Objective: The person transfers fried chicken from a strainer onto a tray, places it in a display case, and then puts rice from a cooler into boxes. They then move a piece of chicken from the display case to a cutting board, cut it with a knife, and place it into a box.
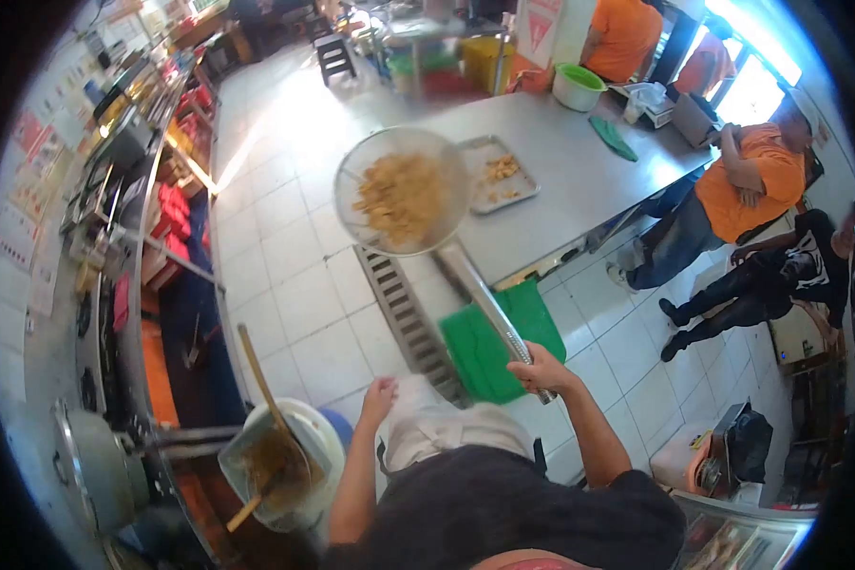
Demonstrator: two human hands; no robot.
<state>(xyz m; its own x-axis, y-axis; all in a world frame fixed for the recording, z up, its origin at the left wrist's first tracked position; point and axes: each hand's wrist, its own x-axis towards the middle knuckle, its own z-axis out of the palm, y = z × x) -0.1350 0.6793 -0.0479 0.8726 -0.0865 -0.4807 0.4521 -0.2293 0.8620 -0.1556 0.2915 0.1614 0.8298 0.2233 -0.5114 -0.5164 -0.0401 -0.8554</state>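
My right hand (538,370) grips the long metal handle of a large round strainer (348,211), held out in front of me at the table's edge. Golden-brown fried pieces (404,195) lie in its mesh bowl, slightly blurred. Just beyond, a metal tray (491,201) on the steel table (551,152) carries a few similar pieces. My left hand (380,399) hangs by my apron (456,427) with its fingers loosely bent and nothing visible in them. Below the strainer's handle is a green sheet or board (503,337).
Left of me stands a white bucket (328,432) with a container and wooden-handled tools. A floor grate (408,318) crosses the tiles. A lidded pot (104,465) is at far left. People (755,185) in orange shirts and one in black (779,271) are at right. A green-rimmed bowl (578,90) sits at the table's far end.
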